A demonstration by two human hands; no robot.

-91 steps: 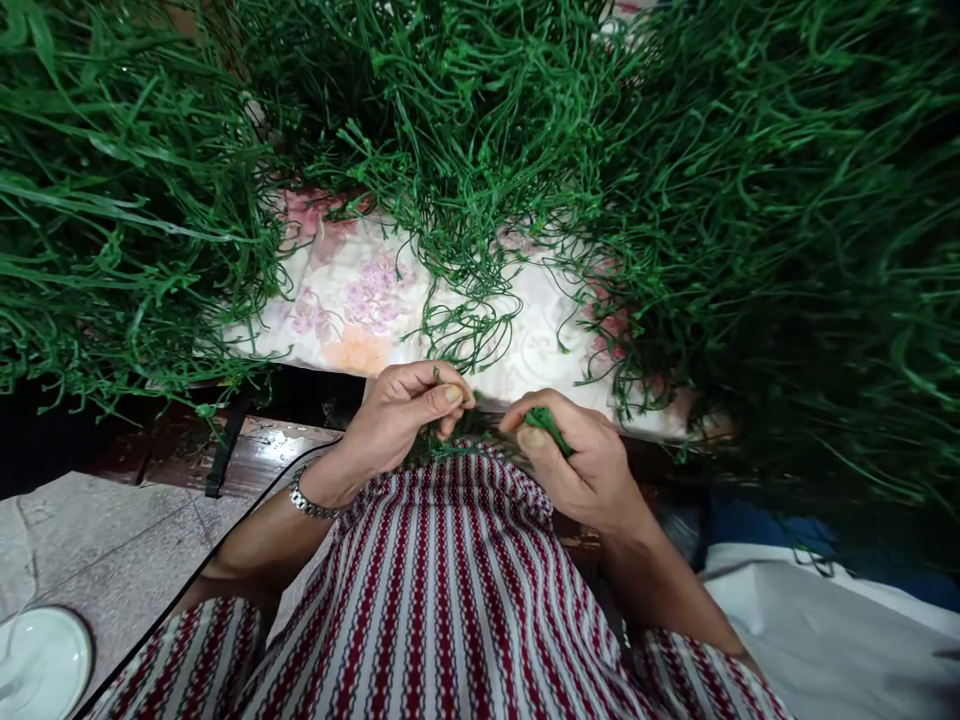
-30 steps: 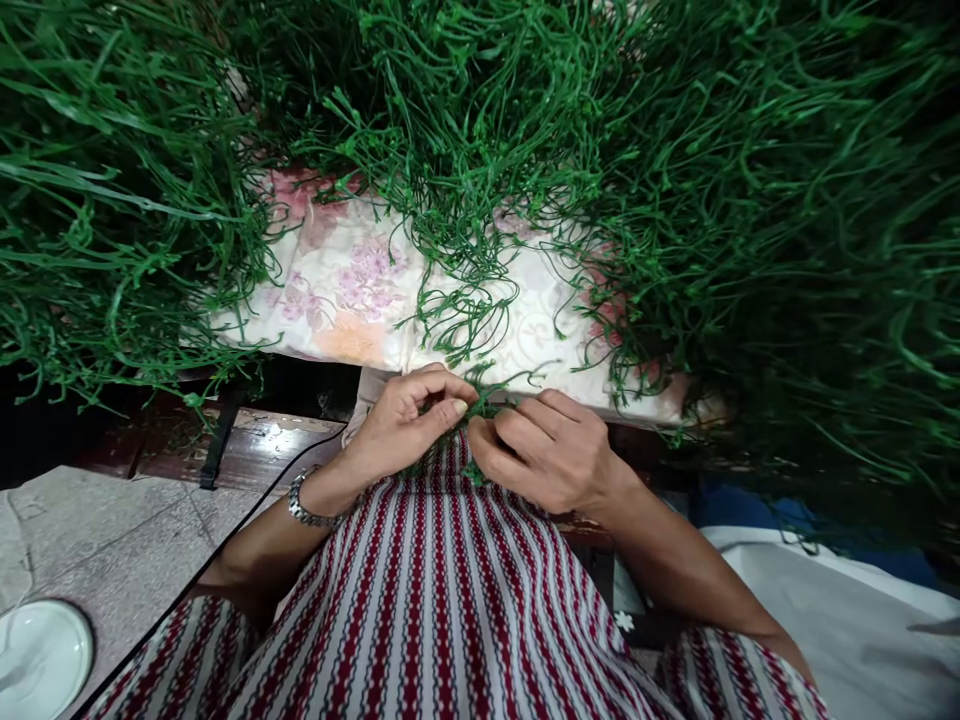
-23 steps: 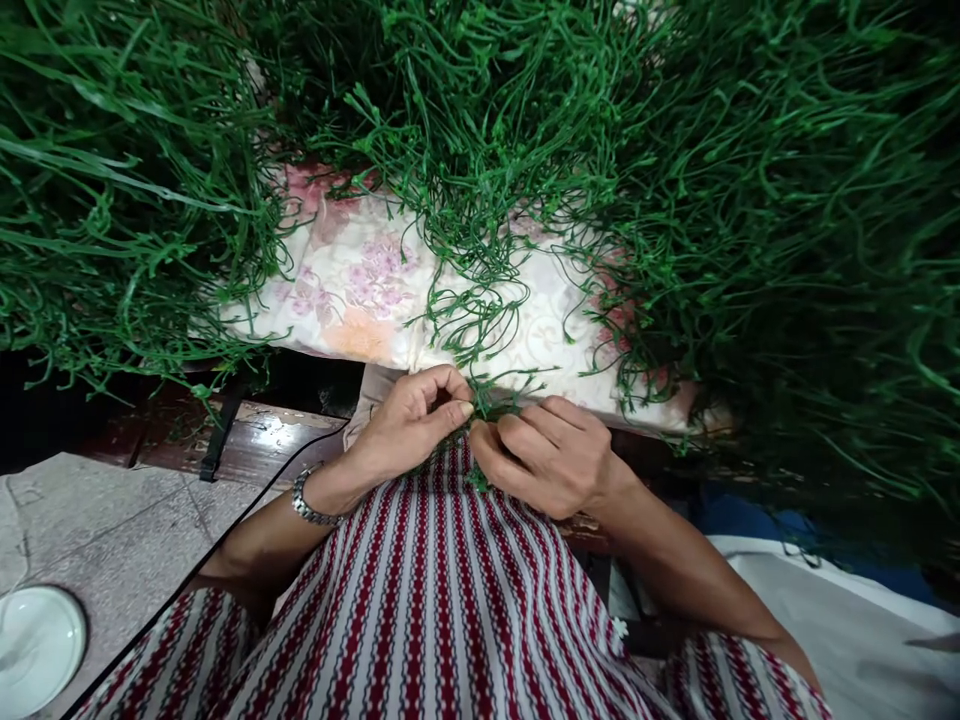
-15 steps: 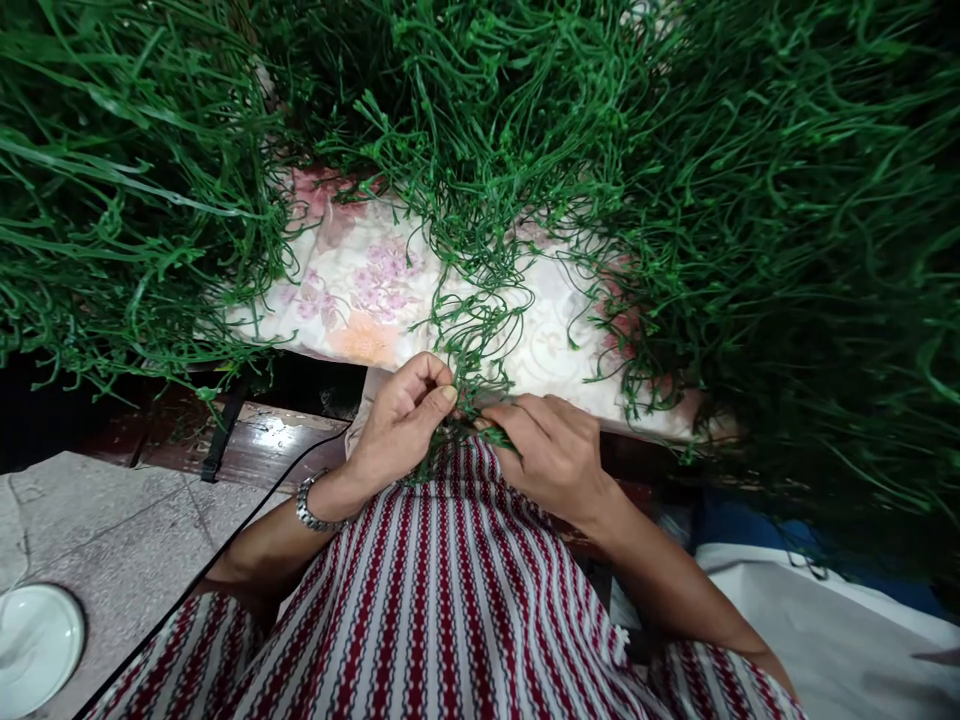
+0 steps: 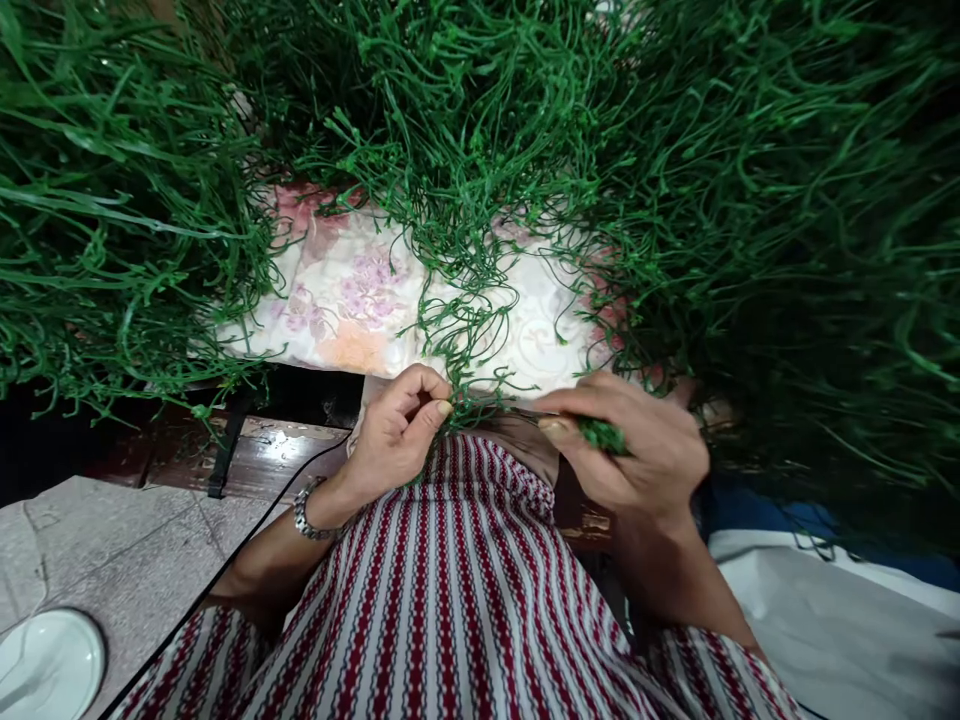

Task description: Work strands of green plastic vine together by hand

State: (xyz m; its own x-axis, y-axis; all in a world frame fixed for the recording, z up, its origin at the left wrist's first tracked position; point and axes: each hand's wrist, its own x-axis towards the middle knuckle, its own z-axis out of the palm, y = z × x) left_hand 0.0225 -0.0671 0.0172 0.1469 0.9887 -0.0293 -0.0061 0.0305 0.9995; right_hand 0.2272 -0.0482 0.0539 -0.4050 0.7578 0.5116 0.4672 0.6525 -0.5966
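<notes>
My left hand (image 5: 397, 430), with a metal bracelet (image 5: 309, 510) at the wrist, pinches a small bunch of thin green stems (image 5: 480, 385) between thumb and forefinger, just above my striped lap (image 5: 450, 600). To its right, my right hand (image 5: 637, 445) is closed on a small green sprig (image 5: 600, 435) held between thumb and fingers. Both hands sit at the near edge of a floral cloth (image 5: 352, 310) where loose green stems trail down.
Big heaps of green stems (image 5: 750, 200) fill the top, left and right of the view. A dark wooden ledge (image 5: 255, 450) lies left of my hands, a white dish (image 5: 49, 665) on the grey floor at bottom left, and white cloth (image 5: 840, 630) at bottom right.
My right hand has drawn away to the right from my left hand, carrying a green sprig. My left hand stays put, still pinching the stems.
</notes>
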